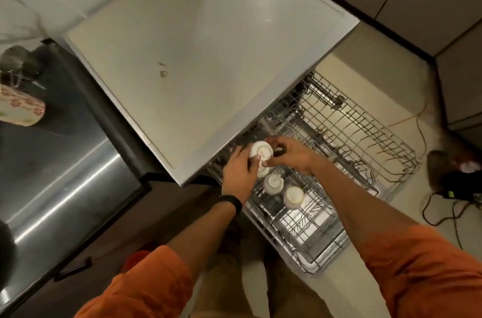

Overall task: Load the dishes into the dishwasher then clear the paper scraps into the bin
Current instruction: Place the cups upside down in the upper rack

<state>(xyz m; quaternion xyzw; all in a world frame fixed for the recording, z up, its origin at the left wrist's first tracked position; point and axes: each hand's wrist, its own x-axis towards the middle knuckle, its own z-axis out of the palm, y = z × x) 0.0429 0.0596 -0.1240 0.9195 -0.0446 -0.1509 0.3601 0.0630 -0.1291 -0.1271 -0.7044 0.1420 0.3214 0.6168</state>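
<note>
Head view: a white cup [261, 153], bottom up, hung over the dishwasher rack [347, 132] near the tabletop [198, 57] edge. The left hand [238, 174] had its grip round the cup's side, and the right hand [290, 156] seemingly pinched it. A second cup [273, 183] and a third cup [294, 197] sat inverted just beside.

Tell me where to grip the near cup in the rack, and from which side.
Grip the near cup round its side wall, coming from above: it sits inverted in the rack, foot up, rim down among the wires. I see no handle.
</note>
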